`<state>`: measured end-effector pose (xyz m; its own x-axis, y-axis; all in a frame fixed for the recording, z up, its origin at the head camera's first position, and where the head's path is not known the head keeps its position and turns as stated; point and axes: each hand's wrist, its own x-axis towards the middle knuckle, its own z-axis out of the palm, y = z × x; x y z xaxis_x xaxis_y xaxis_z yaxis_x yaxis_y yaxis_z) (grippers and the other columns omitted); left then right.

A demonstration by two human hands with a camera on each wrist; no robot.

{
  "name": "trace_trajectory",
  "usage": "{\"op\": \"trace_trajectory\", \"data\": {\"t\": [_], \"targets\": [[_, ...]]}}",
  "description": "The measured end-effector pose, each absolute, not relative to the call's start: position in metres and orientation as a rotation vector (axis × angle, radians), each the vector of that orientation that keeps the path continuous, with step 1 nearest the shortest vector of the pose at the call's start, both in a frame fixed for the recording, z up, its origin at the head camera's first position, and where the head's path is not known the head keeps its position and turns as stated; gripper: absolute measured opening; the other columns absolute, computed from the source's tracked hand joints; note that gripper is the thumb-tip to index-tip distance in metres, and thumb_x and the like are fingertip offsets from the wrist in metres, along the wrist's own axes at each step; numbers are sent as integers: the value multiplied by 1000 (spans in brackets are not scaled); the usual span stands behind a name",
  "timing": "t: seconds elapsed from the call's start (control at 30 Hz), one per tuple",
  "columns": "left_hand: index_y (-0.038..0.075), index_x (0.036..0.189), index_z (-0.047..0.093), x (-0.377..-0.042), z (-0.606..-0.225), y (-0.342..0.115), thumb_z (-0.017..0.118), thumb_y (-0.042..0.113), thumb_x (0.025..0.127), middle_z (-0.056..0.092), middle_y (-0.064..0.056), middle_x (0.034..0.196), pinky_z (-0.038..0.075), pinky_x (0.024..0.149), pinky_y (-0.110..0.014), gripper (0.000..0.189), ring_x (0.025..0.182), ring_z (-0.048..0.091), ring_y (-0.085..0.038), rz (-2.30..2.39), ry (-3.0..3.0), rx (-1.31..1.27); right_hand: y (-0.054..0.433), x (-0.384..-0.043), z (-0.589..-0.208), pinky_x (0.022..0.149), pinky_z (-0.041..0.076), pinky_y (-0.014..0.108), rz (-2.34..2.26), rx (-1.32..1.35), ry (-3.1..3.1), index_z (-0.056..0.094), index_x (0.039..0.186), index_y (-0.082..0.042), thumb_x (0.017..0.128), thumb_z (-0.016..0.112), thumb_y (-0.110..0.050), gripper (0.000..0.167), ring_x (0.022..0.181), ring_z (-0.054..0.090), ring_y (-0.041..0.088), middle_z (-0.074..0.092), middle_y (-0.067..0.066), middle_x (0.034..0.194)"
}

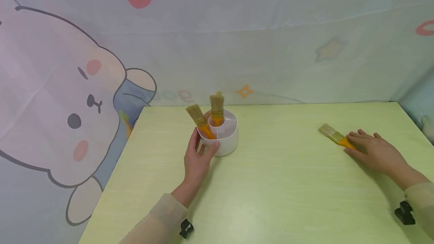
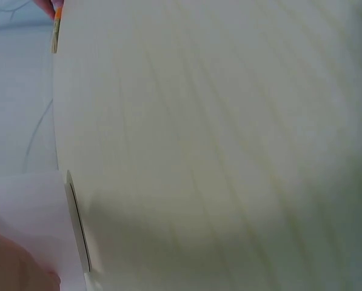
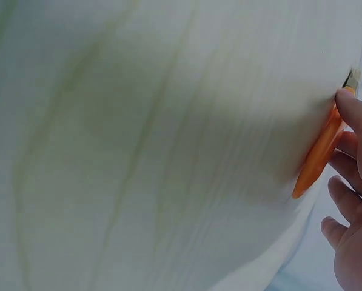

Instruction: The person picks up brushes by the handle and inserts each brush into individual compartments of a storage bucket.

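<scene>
My left hand holds the near left side of a white divided organizer, thumb at the front wall. One paintbrush stands bristles up in the organizer's round middle compartment. Another paintbrush leans to the left in its left compartment. Over on the right, my right hand pinches the orange handle of a third paintbrush, whose bristles point left. In the right wrist view the thumb lies on that brush's handle, with fingers behind it.
The pale green wood-grain table runs back to a hanging cloth with cartoon prints. A small black clip-like device shows by the left sleeve, and another black device by the right sleeve.
</scene>
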<state>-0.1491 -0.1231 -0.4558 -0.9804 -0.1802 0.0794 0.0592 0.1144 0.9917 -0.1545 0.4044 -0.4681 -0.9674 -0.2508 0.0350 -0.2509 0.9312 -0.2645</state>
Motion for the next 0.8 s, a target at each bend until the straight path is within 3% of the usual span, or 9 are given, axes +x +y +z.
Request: {"op": "trace_trajectory", "data": {"t": [0.8], "targets": [[10,168,32,-149,-459,-120,83,19,97,34,-6,173,38,126,-46,88,160,33,-28,-2006,-2177,92,403,-158,-472,127,25,65,457,403,-3013,64,136,14,105,70,-21,48,133,53,58,58,37,142]]}}
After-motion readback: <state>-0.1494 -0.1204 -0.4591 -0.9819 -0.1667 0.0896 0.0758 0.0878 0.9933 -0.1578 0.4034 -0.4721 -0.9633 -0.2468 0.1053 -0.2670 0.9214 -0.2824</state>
